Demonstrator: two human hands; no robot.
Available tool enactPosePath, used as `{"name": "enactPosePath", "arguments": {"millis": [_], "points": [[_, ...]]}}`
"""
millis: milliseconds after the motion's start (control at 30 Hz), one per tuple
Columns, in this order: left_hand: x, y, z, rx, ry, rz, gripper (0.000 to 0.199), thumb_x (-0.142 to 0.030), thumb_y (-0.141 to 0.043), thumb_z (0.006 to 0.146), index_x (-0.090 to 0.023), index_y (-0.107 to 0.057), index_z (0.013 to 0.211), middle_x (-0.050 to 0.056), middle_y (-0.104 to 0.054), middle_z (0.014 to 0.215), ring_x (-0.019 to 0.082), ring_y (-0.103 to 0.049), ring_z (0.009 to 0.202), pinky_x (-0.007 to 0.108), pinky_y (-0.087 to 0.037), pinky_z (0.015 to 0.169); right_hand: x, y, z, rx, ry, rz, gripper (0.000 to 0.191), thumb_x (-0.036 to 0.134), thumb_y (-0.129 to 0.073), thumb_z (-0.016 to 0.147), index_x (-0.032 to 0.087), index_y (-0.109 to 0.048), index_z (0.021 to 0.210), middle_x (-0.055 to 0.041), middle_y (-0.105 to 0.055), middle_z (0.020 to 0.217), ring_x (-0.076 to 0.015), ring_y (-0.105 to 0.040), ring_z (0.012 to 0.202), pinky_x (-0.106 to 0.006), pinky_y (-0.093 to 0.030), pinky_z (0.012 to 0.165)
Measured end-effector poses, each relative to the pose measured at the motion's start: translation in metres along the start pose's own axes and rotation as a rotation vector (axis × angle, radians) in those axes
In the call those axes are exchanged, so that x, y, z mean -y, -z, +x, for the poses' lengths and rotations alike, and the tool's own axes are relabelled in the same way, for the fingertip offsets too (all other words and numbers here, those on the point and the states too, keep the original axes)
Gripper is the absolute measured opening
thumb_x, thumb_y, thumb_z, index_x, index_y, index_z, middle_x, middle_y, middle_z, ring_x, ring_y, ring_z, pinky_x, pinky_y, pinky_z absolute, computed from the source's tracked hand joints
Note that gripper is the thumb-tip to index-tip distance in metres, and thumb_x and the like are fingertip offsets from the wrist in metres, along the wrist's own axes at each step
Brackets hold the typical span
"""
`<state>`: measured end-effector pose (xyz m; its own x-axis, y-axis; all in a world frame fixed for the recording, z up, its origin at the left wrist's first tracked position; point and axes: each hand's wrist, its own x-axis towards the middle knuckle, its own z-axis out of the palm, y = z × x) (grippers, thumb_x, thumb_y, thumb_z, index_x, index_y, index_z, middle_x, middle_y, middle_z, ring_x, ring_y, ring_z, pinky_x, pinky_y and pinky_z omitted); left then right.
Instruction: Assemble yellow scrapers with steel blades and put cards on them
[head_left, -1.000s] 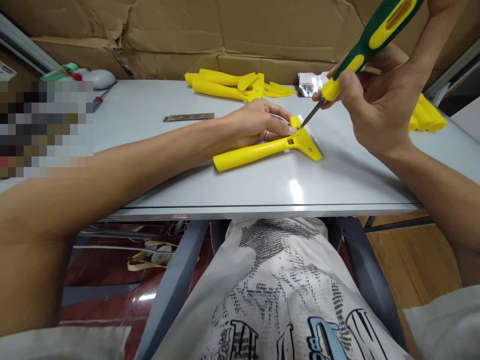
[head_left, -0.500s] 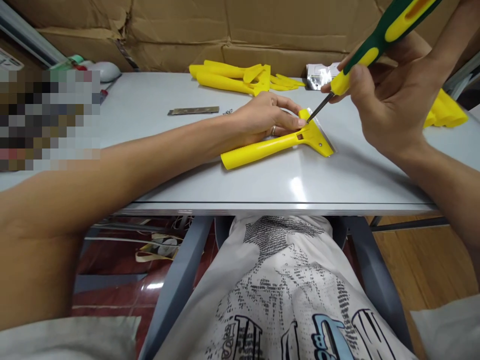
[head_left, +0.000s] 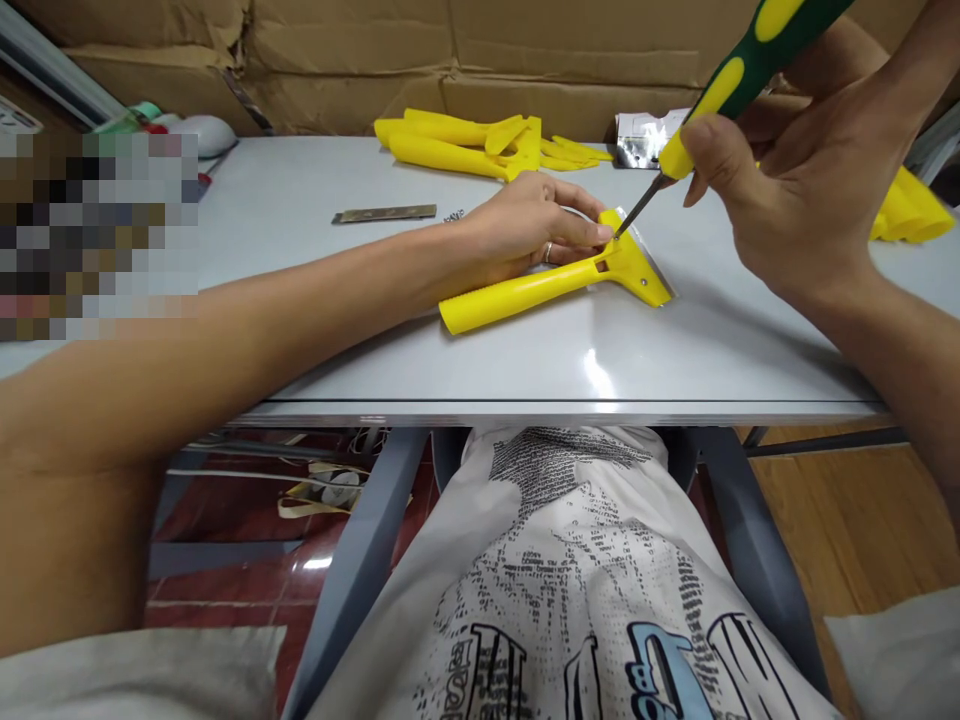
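A yellow scraper [head_left: 525,293] with a metal blade along its wide head lies on the grey tabletop, its handle pointing left. My left hand [head_left: 536,225] grips the scraper's head from the far side, the thumb pressing near a screw hole. In my right hand [head_left: 795,170] is a green and yellow screwdriver [head_left: 712,100], held at a slant with its fingers wrapped round the handle. The shaft's tip meets the scraper's head at the upper screw, right beside my left thumb. A second screw shows in the lower part of the head.
Behind my left hand lie more yellow scraper parts [head_left: 450,145]. A stack of blades [head_left: 384,214] and some small screws [head_left: 454,215] rest left of them. A silver packet [head_left: 649,138] stands at the back; yellow handles [head_left: 911,210] lie far right. Cardboard [head_left: 345,50] lines the back.
The screwdriver's handle has turned a little in my right hand, and the fingers have shifted along it. Its tip stays at the same screw. My left hand keeps its hold.
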<state>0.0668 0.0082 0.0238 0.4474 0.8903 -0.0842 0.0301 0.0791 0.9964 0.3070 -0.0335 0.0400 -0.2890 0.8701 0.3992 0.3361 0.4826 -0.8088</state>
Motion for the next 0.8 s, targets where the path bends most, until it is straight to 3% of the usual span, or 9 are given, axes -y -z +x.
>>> {"name": "enactPosePath", "arguments": {"millis": [100, 167, 267, 367, 433, 500, 600, 700, 800], "points": [[0.002, 0.002, 0.001, 0.008, -0.011, 0.019, 0.022, -0.005, -0.093, 0.087, -0.018, -0.078, 0.097, 0.006, -0.085, 0.099, 0.027, -0.083, 0.117, 0.043, -0.065, 0.116, -0.008, 0.0, 0.007, -0.042, 0.01, -0.02, 0.117, 0.094, -0.077, 0.093, 0.064, -0.007, 0.182, -0.0013, -0.076, 0.134, -0.0368, -0.087, 0.127, -0.034, -0.077, 0.064], [0.003, 0.002, 0.001, 0.0, -0.015, 0.034, 0.02, -0.004, -0.091, 0.089, -0.017, -0.079, 0.097, 0.005, -0.084, 0.097, 0.026, -0.084, 0.114, 0.042, -0.065, 0.114, -0.016, 0.0, 0.013, -0.105, 0.071, -0.066, 0.113, 0.1, -0.076, 0.089, 0.062, -0.02, 0.178, -0.0011, -0.075, 0.137, -0.0377, -0.084, 0.135, -0.037, -0.077, 0.069], [0.001, 0.0, -0.001, -0.021, -0.014, 0.07, 0.017, 0.0, -0.088, 0.09, -0.014, -0.08, 0.094, 0.006, -0.083, 0.097, 0.026, -0.084, 0.112, 0.039, -0.065, 0.109, -0.026, 0.001, 0.019, -0.251, 0.37, -0.106, 0.095, 0.1, -0.073, 0.09, 0.052, -0.039, 0.165, 0.0024, -0.07, 0.151, -0.0333, -0.078, 0.146, -0.043, -0.079, 0.092], [0.0, -0.002, -0.002, -0.036, -0.006, 0.096, 0.017, 0.003, -0.087, 0.089, -0.012, -0.081, 0.092, 0.006, -0.083, 0.096, 0.026, -0.084, 0.113, 0.038, -0.066, 0.105, -0.023, 0.002, 0.019, -0.31, 0.665, -0.059, 0.07, 0.081, -0.081, 0.1, 0.047, -0.045, 0.149, 0.0108, -0.076, 0.144, -0.0221, -0.079, 0.141, -0.049, -0.071, 0.12], [0.001, -0.002, -0.001, -0.044, 0.002, 0.086, 0.018, 0.004, -0.088, 0.089, -0.012, -0.081, 0.092, 0.005, -0.082, 0.094, 0.026, -0.085, 0.112, 0.038, -0.066, 0.103, -0.013, 0.002, 0.015, -0.279, 0.614, -0.054, 0.06, 0.062, -0.089, 0.103, 0.049, -0.049, 0.146, 0.0136, -0.079, 0.141, -0.0195, -0.08, 0.138, -0.047, -0.067, 0.128], [0.003, -0.001, 0.0, -0.047, 0.001, 0.069, 0.019, 0.003, -0.09, 0.088, -0.013, -0.08, 0.092, 0.005, -0.08, 0.091, 0.026, -0.085, 0.109, 0.037, -0.067, 0.1, 0.0, 0.001, 0.009, -0.269, 0.485, -0.065, 0.052, 0.054, -0.09, 0.103, 0.053, -0.056, 0.142, 0.0107, -0.079, 0.14, -0.0241, -0.082, 0.135, -0.042, -0.074, 0.121], [0.006, 0.0, 0.003, -0.034, -0.016, 0.069, 0.019, 0.0, -0.092, 0.087, -0.014, -0.08, 0.092, 0.004, -0.08, 0.089, 0.025, -0.085, 0.105, 0.035, -0.067, 0.095, 0.014, -0.001, 0.002, -0.318, 0.468, -0.079, 0.057, 0.073, -0.087, 0.097, 0.055, -0.059, 0.144, 0.0057, -0.077, 0.131, -0.0293, -0.081, 0.123, -0.043, -0.08, 0.111], [0.006, -0.001, 0.002, -0.031, -0.027, 0.066, 0.019, -0.001, -0.092, 0.087, -0.014, -0.079, 0.092, 0.004, -0.081, 0.088, 0.023, -0.085, 0.1, 0.034, -0.067, 0.094, 0.02, -0.003, -0.002, -0.319, 0.378, -0.194, 0.074, 0.096, -0.07, 0.093, 0.054, -0.055, 0.152, 0.003, -0.076, 0.135, -0.0345, -0.077, 0.133, -0.044, -0.079, 0.111], [0.002, -0.004, -0.002, -0.045, -0.013, 0.057, 0.017, 0.002, -0.087, 0.09, -0.013, -0.079, 0.09, 0.004, -0.081, 0.088, 0.018, -0.082, 0.088, 0.032, -0.065, 0.093, 0.019, -0.002, -0.002, -0.296, 0.379, -0.214, 0.068, 0.089, -0.072, 0.097, 0.052, -0.055, 0.151, 0.0032, -0.077, 0.139, -0.0322, -0.077, 0.137, -0.041, -0.077, 0.115]]}}
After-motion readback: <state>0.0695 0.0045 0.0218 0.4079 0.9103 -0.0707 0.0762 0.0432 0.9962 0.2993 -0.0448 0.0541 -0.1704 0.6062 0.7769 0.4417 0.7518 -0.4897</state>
